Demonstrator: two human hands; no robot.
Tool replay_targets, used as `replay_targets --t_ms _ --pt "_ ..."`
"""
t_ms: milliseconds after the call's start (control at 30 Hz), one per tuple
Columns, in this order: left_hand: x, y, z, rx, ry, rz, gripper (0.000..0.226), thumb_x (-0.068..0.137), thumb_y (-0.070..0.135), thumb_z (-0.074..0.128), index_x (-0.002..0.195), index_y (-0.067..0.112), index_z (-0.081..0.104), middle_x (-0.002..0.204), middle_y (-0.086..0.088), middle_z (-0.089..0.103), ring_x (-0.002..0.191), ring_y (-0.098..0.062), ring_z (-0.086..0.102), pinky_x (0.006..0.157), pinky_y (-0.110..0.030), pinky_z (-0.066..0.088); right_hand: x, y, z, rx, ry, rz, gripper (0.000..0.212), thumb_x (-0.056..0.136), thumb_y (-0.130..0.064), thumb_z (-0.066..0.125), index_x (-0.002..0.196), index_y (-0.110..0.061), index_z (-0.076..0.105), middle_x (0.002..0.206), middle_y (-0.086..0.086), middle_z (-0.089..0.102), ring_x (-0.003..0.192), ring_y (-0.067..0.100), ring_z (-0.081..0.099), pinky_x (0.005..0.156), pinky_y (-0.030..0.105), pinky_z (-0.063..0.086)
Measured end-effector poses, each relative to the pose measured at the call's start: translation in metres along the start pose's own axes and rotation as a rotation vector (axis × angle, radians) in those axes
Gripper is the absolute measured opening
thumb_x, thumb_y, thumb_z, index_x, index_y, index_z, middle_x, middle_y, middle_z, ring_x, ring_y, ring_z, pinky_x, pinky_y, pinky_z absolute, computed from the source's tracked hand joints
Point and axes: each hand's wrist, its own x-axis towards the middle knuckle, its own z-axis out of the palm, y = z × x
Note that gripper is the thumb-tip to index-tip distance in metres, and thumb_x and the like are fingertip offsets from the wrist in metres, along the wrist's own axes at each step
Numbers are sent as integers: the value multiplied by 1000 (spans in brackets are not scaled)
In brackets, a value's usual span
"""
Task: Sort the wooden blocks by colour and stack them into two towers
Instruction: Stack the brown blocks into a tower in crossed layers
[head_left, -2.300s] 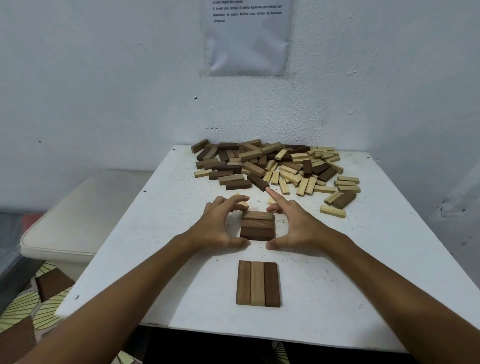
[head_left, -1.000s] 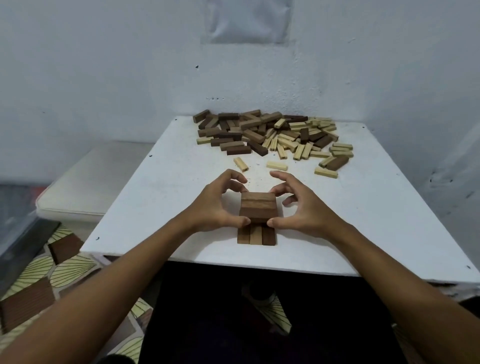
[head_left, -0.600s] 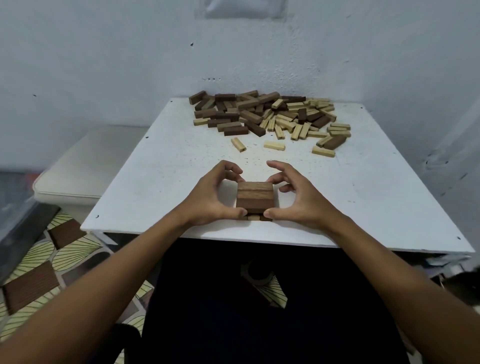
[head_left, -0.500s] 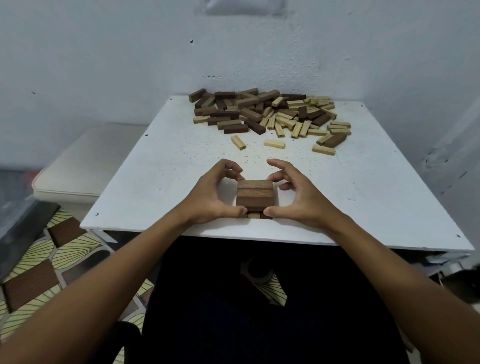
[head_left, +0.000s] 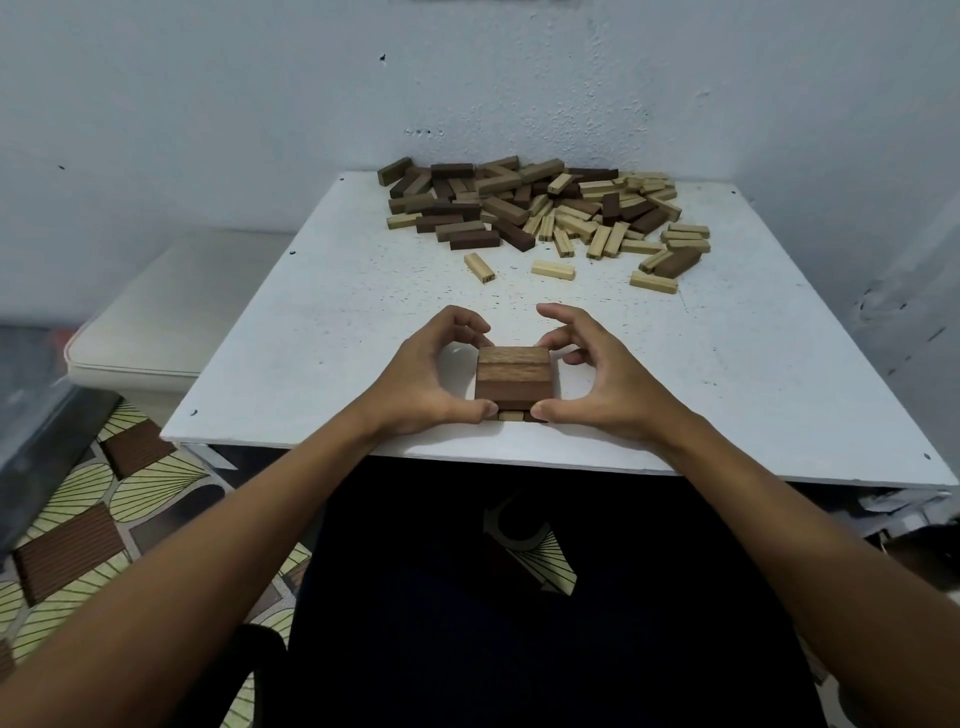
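Both hands clamped the brown stack (head_left: 513, 378) near the desk (head_left: 332, 332) edge: left hand (head_left: 426, 379) and right hand (head_left: 597, 379) each pinched a side; the loose pile (head_left: 535, 213) lay beyond.

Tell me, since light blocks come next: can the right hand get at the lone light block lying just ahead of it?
Probably yes. The right hand now grips the stack, but bare table lies between it and the light block; nothing stands in the way.
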Motion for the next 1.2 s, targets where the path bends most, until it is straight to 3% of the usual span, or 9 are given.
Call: replay_targets --t_ms 467,733,933,1067,1200 --pt "0 1 1 6 -15 6 72 55 34 84 117 30 49 112 14 61 112 -10 56 101 -37 47 0 0 0 -16 -17 -7 92 66 -24 87 140 -41 33 113 -19 52 108 -11 46 93 13 35" --pt "0 -2 1 14 -22 21 70 51 48 78 113 36 49 113 14 61 111 -7 55 101 -37 45 -1 -2 0 -11 -41 6 93 63 -32 83 141 -42 33 114 -19 52 110 -9 46 92 10 33" --pt "0 -5 0 31 -19 59 63 53 46 76 111 35 55 115 15 60 114 -8 52 101 -35 42 -2 -4 0 -28 -43 22 93 70 -22 86 143 -40 31 115 -21 50 111 -7 46 89 5 31" --pt "0 -7 0 32 -44 53 61 58 51 72 115 44 51 122 16 55 117 -8 48 96 -29 39 -2 -4 0 7 -26 26 93 69 -36 85 145 -37 31 119 -17 52 116 -3 47 93 10 35" --pt "6 -9 -1 -11 -29 64 48 73 56 56 118 39 53 127 13 56 122 -11 47 102 -31 37 -1 -5 -1 130 7 40 74 75 -44 65 142 -33 37 124 -8 54 118 6 49 95 19 41"
